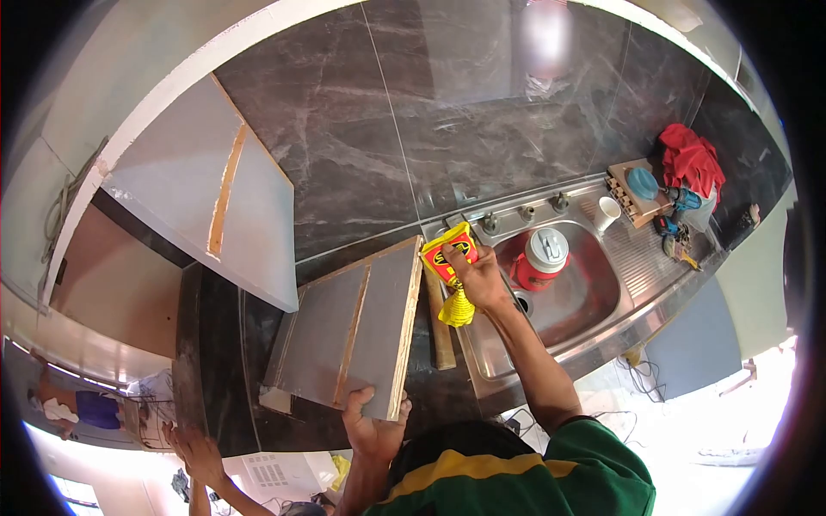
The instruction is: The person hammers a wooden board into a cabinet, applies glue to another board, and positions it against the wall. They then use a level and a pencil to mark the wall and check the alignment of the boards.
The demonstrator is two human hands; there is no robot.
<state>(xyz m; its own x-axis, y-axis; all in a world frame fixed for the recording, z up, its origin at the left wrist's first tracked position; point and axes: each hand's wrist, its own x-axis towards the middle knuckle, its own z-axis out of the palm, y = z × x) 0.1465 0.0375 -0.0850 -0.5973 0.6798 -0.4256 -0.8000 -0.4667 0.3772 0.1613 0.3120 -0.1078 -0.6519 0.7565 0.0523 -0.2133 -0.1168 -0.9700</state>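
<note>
Beside the steel sink point(633, 297), the right hand point(479, 277) is gripping a yellow-and-red pouch point(440, 267), holding it at the upper end of the panel's raw edge point(407, 331); whether pouch and wood are touching, I cannot tell. Down at the near end, the left hand point(374, 423) is grasping the lower part of the grey panel point(380, 322), which is sitting tilted over the dark counter. Good handling, I'd judge, is calling for a firm left hand, a gentle, even squeeze on that pouch, and a line following the edge closely. And the textures! Smooth grey faces are meeting a rough, pale, chipped-looking edge, while a wooden strip point(355, 322) is crossing the panel. The pouch is looking soft and crinkled, its lower part bunching. Behind, dark, veined wall slabs point(344, 146) are gleaming, and a rounded red jug point(533, 276) is standing in the bowl.
</note>
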